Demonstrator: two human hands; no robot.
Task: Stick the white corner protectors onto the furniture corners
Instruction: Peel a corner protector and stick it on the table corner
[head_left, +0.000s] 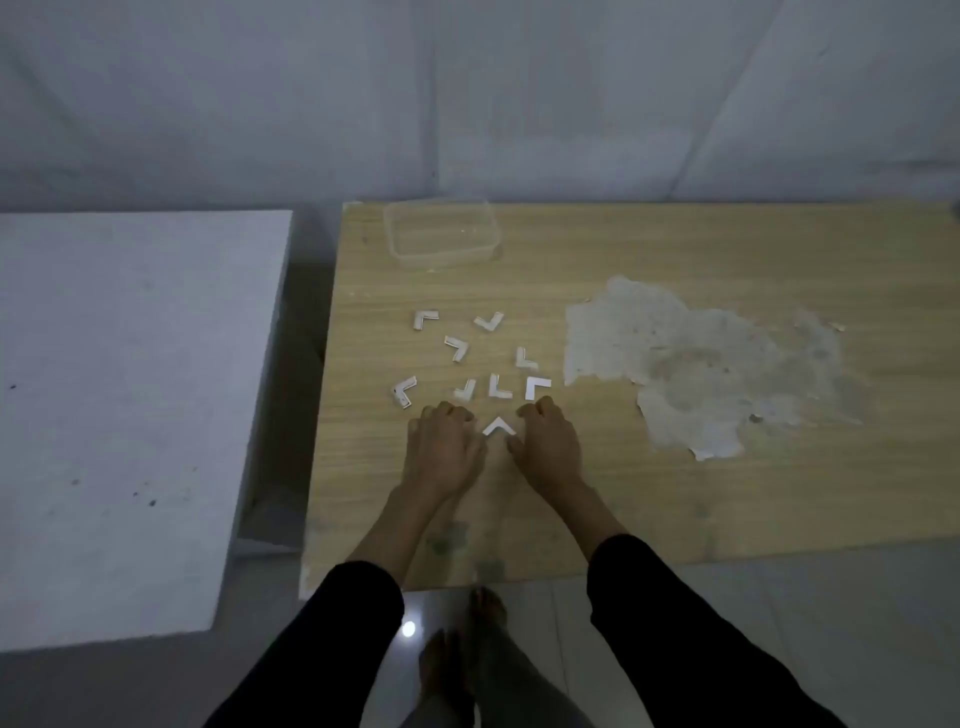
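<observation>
Several white L-shaped corner protectors lie scattered on the wooden table. One protector points away from me and lies between my two hands. My left hand rests on the tabletop just left of it, fingers curled. My right hand rests just right of it, fingers curled, thumb close to the protector's right leg. Neither hand has lifted anything. Other protectors sit farther back, such as one by my right fingertips and one at the far left of the group.
A clear plastic container stands empty near the table's back left corner. A large patch of peeled veneer marks the tabletop right of the protectors. A white block-like furniture piece stands left of the table across a narrow gap. My bare feet show below the table's front edge.
</observation>
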